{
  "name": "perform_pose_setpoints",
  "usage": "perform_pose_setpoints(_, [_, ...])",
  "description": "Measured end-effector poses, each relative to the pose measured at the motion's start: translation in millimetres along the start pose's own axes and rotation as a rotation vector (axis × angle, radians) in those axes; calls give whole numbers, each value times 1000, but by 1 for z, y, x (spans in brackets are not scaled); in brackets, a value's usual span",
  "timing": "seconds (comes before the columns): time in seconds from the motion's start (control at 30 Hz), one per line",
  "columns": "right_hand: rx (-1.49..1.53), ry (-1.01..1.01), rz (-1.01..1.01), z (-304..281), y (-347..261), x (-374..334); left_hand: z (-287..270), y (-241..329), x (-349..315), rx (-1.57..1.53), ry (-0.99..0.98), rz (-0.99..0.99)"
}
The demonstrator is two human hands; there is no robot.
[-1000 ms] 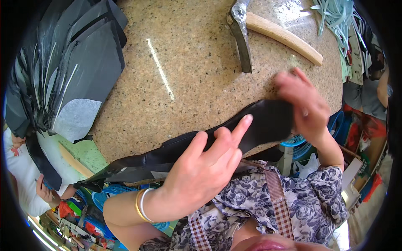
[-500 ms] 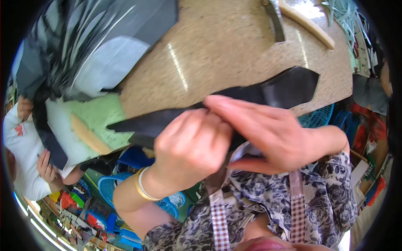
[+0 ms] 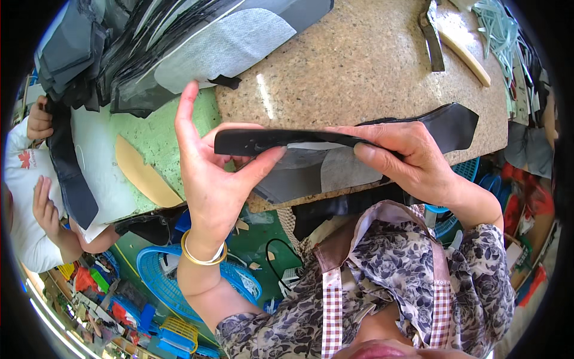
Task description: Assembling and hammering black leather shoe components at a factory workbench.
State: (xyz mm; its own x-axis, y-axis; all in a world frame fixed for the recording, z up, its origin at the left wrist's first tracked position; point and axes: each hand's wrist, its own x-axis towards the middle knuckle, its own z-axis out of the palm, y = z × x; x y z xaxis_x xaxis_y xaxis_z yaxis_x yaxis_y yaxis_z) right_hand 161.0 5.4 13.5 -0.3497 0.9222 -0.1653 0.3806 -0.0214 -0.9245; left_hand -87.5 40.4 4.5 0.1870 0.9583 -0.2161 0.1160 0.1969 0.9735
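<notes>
A black leather piece (image 3: 251,141), its edge folded into a narrow band, is held up in front of me across the table's near edge. My left hand (image 3: 212,170) pinches its left end between thumb and fingers, with the index finger stretched upward. My right hand (image 3: 412,155) grips the other end, thumb on the near side and fingers behind. Below the band shows a grey backing with a paler patch (image 3: 350,167); whether it belongs to the same piece I cannot tell. Another black pointed leather piece (image 3: 451,127) lies on the table behind my right hand.
A heap of black leather pieces (image 3: 161,48) fills the far left. At left, a person's hands are near a long black strip (image 3: 72,179) by a tan curved piece (image 3: 143,173) on a green mat (image 3: 203,113). A wooden-handled tool (image 3: 463,54) lies far right. Blue baskets (image 3: 161,275) stand below.
My hands have moved apart from their overlapped position. The leather, flat and stretched out before, is now raised with a folded edge toward me. My view has shifted slightly.
</notes>
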Motion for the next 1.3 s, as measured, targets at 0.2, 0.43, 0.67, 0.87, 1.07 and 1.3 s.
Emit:
perform_pose_setpoints(0.2, [96,-161,37,-13,-1,-1,4,-9,-2,-7,-39,127])
perform_pose_setpoints(0.43, [-210,-87,-324,-5,2,-3,-7,2,16,526,-176,436])
perform_pose_setpoints(0.67, [-714,-76,-521,9,6,-18,-24,-6,34,853,-425,958])
perform_pose_setpoints(0.87, [-1162,-98,-497,24,3,-34,-26,-1,27,1145,-458,1134])
perform_pose_setpoints(1.07, [-1208,-82,-498,24,0,-35,-58,14,2,1506,-177,885])
perform_pose_setpoints(1.3, [-1167,-133,-516,20,-3,-32,0,-24,-35,1200,-396,608])
